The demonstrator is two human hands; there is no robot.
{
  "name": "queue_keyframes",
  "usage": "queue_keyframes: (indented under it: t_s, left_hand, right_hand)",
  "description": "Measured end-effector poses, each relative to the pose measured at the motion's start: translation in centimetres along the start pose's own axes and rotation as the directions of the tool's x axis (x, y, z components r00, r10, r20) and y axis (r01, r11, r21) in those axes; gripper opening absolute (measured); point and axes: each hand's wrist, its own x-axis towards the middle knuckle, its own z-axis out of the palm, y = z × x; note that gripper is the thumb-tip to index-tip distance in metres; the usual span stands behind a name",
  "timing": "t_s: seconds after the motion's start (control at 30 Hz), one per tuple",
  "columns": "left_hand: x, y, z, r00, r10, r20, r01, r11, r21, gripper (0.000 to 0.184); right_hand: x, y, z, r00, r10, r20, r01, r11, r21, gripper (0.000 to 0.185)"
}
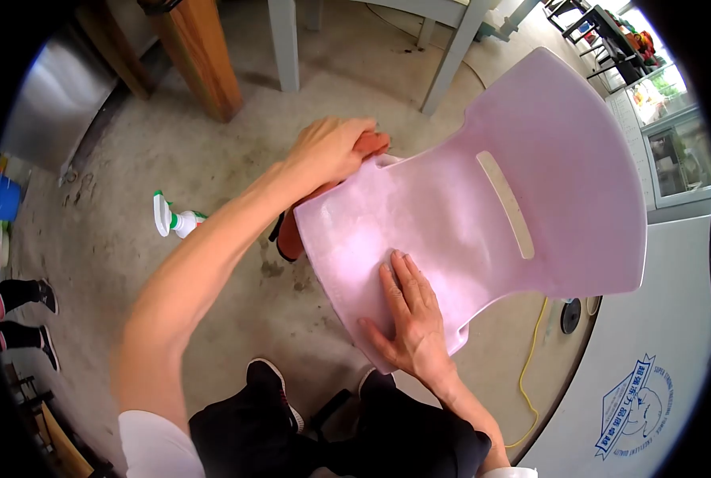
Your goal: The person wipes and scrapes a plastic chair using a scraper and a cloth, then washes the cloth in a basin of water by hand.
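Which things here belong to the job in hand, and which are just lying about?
Belonging to the job:
lilac chair, left hand at its edge, right hand on its seat
spray bottle on the floor, perhaps

Apparently just lying about:
yellow cord
blue container

From over here I count one cam, worn on the person's head, tipped forward and down at the floor (236, 143). It's pretty close above the chair (419, 207), with the wearer's own shoes (268, 389) low in the view and a table (435, 11) farther out up top. Wide lens too, round black corners and all.
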Motion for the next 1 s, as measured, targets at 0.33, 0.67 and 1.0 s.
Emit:
queue_keyframes:
  t_s: [0.33,0.67,1.0]
  left_hand:
    - [-3.4,0.0,-1.0,0.995,0.093,0.031,-0.090,0.993,-0.079,0.010]
    - [-4.2,0.1,0.4,0.948,0.245,-0.201,-0.266,0.961,-0.080,0.004]
    - [-4.5,2.2,1.0,0.868,0.496,-0.006,-0.482,0.846,0.227,0.008]
  right_hand:
    - [0.1,0.1,-0.1,1.000,-0.002,-0.002,0.002,1.000,0.026,0.071]
    - [-0.3,0.4,0.1,1.000,0.018,-0.015,-0.017,0.999,0.051,0.070]
    - [-0.2,0.2,0.1,0.999,0.032,-0.028,-0.030,0.997,0.070,0.074]
